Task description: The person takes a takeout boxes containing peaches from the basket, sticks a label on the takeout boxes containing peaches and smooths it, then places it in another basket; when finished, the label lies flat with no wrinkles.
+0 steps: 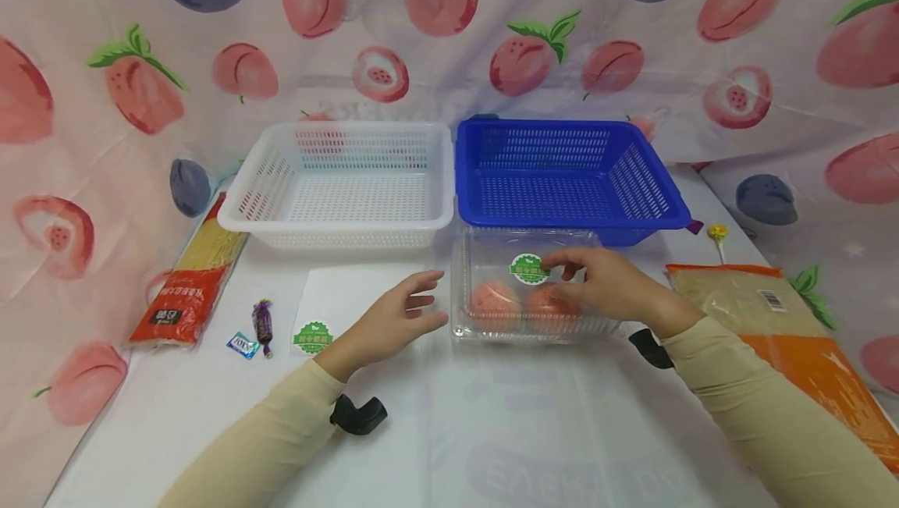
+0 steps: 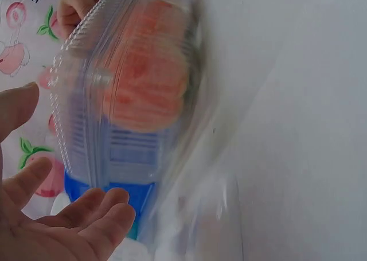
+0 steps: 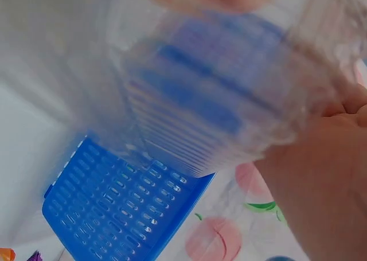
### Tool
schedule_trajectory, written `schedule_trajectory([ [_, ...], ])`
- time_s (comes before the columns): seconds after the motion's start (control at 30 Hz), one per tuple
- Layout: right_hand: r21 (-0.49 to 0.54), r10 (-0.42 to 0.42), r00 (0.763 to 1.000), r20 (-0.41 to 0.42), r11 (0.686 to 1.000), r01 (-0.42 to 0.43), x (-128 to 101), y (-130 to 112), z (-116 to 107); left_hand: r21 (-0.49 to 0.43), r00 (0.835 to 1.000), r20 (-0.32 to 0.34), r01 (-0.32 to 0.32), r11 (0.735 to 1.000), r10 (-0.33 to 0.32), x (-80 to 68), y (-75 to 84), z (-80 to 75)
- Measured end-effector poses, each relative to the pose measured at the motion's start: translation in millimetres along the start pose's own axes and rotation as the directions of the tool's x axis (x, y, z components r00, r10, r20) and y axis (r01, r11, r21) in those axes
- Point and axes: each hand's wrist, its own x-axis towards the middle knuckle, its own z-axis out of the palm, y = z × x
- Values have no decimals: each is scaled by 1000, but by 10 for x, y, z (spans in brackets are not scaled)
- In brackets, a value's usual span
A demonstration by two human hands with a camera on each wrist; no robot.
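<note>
I see the clear clamshell box (image 1: 534, 285) on the white table (image 1: 449, 430), its far edge tight against the front rim of the blue basket (image 1: 565, 176); the white basket (image 1: 340, 180) stands just left of that one; my right hand (image 1: 607, 285) lies on the lid with fingers curled over it, grasping the box; my left hand (image 1: 396, 321) hovers just beside the box's left wall, fingers relaxed, holding nothing. Bare table lies in front of the box. Two reddish fruits (image 1: 523, 303) show only dimly through the plastic; both wrist views are blurred; the orange packet (image 1: 794, 336) runs off the right edge.
</note>
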Motion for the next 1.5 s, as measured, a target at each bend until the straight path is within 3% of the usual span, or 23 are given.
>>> schedule_trajectory([
  [0.1, 16, -7, 1000, -12, 1000, 7, -9, 19, -16, -36, 1000, 7, -6, 999, 7, 55, 40, 68],
  [0.37, 94, 13, 987, -161, 996, 2, -180, 134, -127, -57, 1000, -9, -6, 998, 5, 162, 131, 144],
  [0.73, 125, 182, 962, -206, 979, -158, -403, 389, -153, -37, 999, -15, 51, 998, -51, 243, 137, 140],
  [0.93, 128, 136, 957, -256, 986, -105, -430, 485, -84, -64, 999, 6, 48, 997, -48, 265, 140, 145],
  [1.13, 85, 140, 946, -293, 989, -120, -388, 391, -47, -93, 998, 13, 59, 994, -58, 275, 139, 151],
  [1.27, 74, 110, 957, -268, 993, -93, -310, 279, -21, -102, 998, 16, 64, 993, -62, 281, 136, 155],
  [1.5, 72, -29, 981, -191, 997, 43, -124, 169, 116, -125, 998, 31, 63, 990, -59, 285, 144, 163],
])
